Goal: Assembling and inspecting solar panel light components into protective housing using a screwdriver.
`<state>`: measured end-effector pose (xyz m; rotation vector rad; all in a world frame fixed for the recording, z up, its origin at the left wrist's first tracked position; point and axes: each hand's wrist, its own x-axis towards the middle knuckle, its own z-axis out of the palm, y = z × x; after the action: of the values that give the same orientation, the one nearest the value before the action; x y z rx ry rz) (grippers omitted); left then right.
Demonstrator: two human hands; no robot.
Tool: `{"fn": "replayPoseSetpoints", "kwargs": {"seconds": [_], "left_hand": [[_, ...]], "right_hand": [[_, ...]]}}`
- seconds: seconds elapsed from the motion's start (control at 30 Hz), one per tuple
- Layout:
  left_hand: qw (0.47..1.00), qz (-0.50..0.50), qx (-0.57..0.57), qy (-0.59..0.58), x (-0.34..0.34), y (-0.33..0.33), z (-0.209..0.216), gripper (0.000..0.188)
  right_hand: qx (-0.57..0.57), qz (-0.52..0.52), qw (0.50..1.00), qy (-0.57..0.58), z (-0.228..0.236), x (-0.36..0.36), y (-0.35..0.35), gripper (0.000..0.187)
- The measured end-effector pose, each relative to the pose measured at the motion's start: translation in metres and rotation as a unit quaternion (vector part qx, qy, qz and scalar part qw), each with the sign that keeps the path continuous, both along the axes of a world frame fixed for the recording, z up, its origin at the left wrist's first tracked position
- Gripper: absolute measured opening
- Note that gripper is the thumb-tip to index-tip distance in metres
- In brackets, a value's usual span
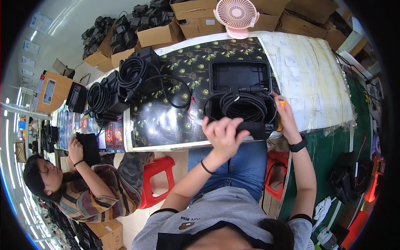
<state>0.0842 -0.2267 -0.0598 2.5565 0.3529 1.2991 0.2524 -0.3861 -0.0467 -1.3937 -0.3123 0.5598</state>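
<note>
On the table before me sits a black plastic case (214, 89) with its lid folded back. A coil of black cable (246, 109) lies inside it. My left hand (225, 132) is at the near left edge of the case, fingers loosely bent and apart, thumb to the right; its fingertips are partly hidden. A white-tipped lead (199, 121) with thin red wires lies beside those fingers. At the right side of the case, my right hand (286, 116) is closed round an orange-handled tool (280, 124), which looks like a screwdriver; its tip is out of sight.
Left of the case stand black units with coiled cables (132, 73). A pink fan (236, 17) stands at the far edge, with cartons (156, 35) behind. Another person (89, 183) sits at left, handling a black unit. Red stools (158, 179) flank my legs.
</note>
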Motion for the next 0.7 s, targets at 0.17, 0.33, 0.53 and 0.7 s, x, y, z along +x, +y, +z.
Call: {"fn": "replayPoseSetpoints", "kwargs": {"seconds": [0.17, 0.33, 0.53, 0.7], "left_hand": [[0.999, -0.008, 0.034, -0.014, -0.024, -0.02, 0.0, 0.035], [0.98, -0.038, 0.145, 0.129, -0.054, 0.017, 0.085, 0.037], [0.964, -0.196, 0.021, 0.178, 0.013, 0.038, 0.112, 0.053], [0.956, -0.258, -0.038, 0.135, 0.024, 0.045, 0.088, 0.043]], "right_hand": [[0.012, 0.008, 0.999, 0.048, -0.001, -0.002, -0.005, 0.016], [0.037, 0.003, 0.999, 0.032, -0.003, -0.005, -0.008, 0.011], [0.061, -0.019, 0.998, 0.017, -0.009, -0.01, -0.01, 0.011], [0.08, 0.002, 0.997, 0.005, -0.018, -0.008, -0.009, 0.013]]}}
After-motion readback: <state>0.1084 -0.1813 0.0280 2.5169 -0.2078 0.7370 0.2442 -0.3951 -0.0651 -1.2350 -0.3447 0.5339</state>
